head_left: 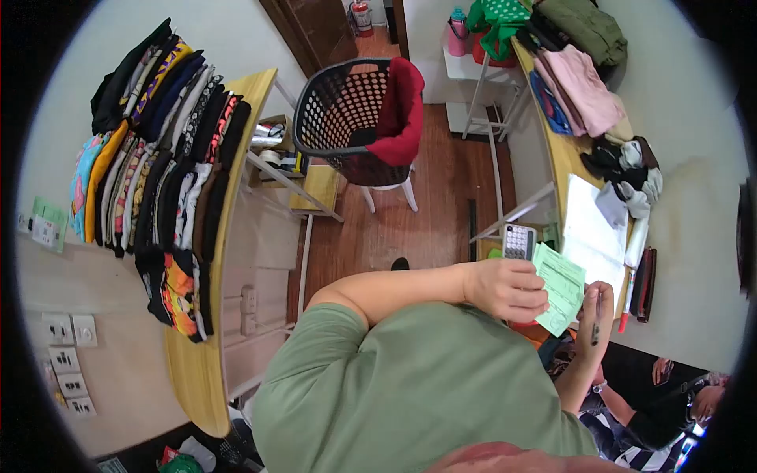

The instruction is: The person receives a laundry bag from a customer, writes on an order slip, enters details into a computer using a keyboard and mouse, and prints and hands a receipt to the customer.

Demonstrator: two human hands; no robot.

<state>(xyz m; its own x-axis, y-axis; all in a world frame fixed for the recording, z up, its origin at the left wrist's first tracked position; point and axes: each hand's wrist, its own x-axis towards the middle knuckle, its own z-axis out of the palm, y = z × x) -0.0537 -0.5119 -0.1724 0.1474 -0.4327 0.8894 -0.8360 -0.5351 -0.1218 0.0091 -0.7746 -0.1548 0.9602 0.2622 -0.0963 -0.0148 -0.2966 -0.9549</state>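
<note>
My left hand is closed, its fingers curled over the near left part of a green printed paper slip. The slip is tilted above the right-hand table. Beside the slip's right edge, my right hand is closed around a dark pen. Whether its fingertips also touch the paper I cannot tell. Under and beyond the slip lies an open notebook with white pages. A calculator sits just beyond my left hand, partly covered by it.
A black laundry basket with a red cloth over its rim stands on a white stool. Rows of folded clothes cover the left table. More folded clothes and small dark and grey cloths lie at right. Another person sits at lower right.
</note>
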